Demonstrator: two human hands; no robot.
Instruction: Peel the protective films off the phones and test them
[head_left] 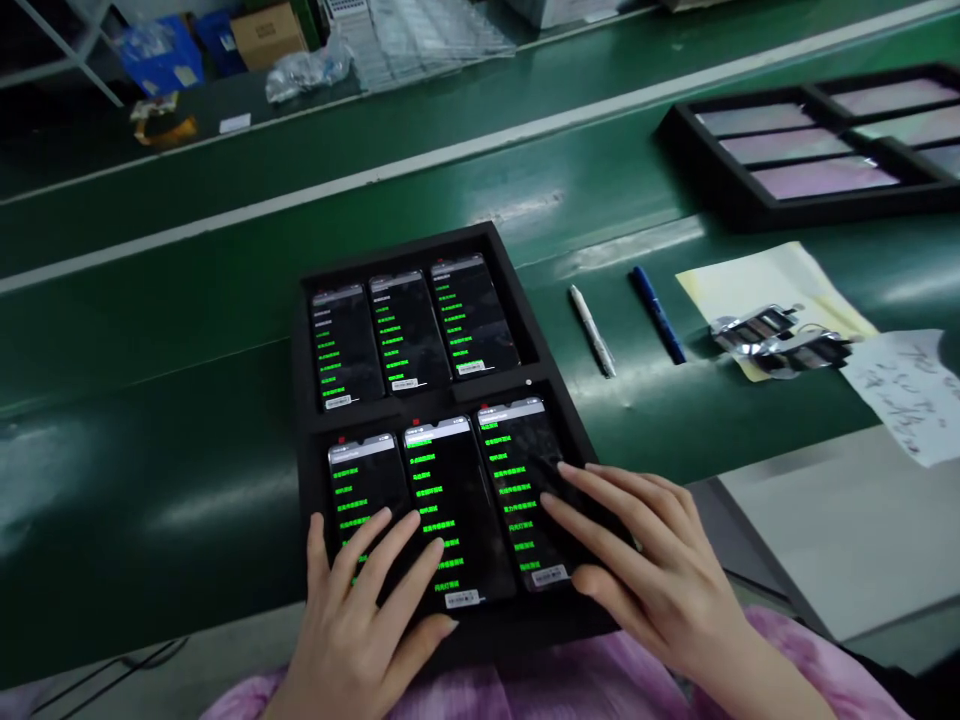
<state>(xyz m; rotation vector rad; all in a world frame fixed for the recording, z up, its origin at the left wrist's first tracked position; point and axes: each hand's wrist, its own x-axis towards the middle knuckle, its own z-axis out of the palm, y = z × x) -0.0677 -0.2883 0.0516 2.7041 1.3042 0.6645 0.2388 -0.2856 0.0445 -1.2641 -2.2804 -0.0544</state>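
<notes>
A black foam tray (409, 255) lies on the green conveyor belt (150, 480), holding smartphones in two rows of 3. Their screens show lists of green text. My left hand (367, 610) rests with spread fingers on the lower-left phone (358, 490) and the lower-middle phone (450, 500), partly hiding both. My right hand (645, 560) lies on the lower-right phone (517, 470), fingertips on its screen. The upper row of phones (409, 330) is uncovered. Neither hand grips anything.
Beyond the tray lie a white pen (592, 330), a blue pen (658, 315), and shiny metal parts (780, 335) on yellowish paper (750, 285). A handwritten note (904, 395) sits right. Another black tray (802, 140) stands far right; a pale board (847, 520) lies lower right.
</notes>
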